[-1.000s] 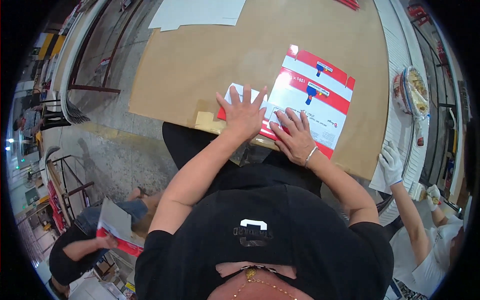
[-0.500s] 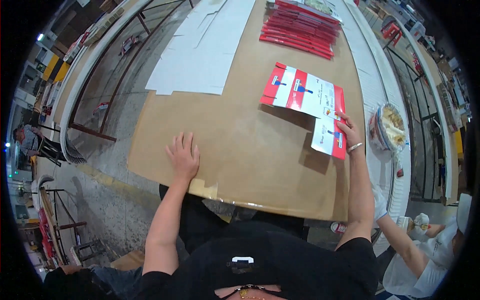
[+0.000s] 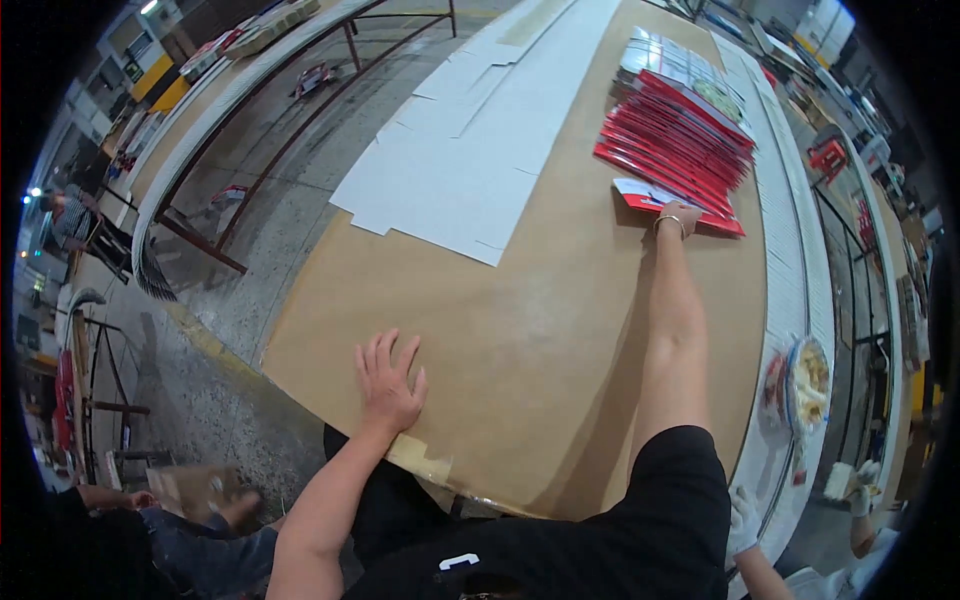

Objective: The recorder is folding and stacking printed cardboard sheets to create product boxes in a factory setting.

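Observation:
My right hand (image 3: 681,216) reaches far forward, its fingers closed on a flat red and white printed carton (image 3: 640,196). That carton stands tilted at the near end of a row of similar red cartons (image 3: 672,135), which lean closely one behind another. My fingers hide part of the carton's middle. My left hand (image 3: 390,388) rests flat with fingers spread on the brown-covered table (image 3: 480,350), near its front edge, holding nothing.
White cardboard sheets (image 3: 450,150) lie on the table's left side. Along the right runs a white ribbed conveyor (image 3: 785,240) carrying a clear-wrapped round food tub (image 3: 806,385). A co-worker's gloved hand (image 3: 742,522) is at the lower right; another person (image 3: 200,545) is at the lower left.
My right hand has carried the carton forward from the table's right side to the row of cartons. My left hand has stayed flat on the table. The view has shifted.

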The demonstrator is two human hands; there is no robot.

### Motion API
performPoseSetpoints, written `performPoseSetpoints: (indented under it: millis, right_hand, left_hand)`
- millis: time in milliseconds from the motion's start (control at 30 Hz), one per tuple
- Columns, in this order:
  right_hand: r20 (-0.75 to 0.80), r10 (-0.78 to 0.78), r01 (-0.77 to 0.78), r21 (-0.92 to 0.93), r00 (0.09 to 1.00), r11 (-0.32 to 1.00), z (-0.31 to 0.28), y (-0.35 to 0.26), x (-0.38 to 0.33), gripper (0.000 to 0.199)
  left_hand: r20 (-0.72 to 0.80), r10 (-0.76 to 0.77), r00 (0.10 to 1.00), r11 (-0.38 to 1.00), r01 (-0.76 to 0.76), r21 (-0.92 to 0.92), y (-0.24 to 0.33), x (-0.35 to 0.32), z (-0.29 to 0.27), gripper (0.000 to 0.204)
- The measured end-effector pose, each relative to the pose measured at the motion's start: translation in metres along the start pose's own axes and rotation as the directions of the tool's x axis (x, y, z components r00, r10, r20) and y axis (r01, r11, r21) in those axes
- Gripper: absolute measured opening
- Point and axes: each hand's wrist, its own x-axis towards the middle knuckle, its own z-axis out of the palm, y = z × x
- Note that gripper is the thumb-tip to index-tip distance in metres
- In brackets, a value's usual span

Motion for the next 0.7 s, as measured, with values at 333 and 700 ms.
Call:
performPoseSetpoints:
  millis: [333,700]
  right_hand:
    - [0.64,-0.333,0.709,-0.517,0.692,0.48,0.016,-0.037,-0.051,0.089]
    - [0.328,-0.942,0.921,0.342,0.07,0.188,-0.004,0.007,-0.242,0.079]
  left_hand:
    - [0.07,-0.038,0.997,0.999,0.037,0.02,0.002,0.007,-0.005,0.056]
    - [0.009,-0.049,0.999,0.998,0.049,-0.038,-0.004,0.001,0.003,0.055]
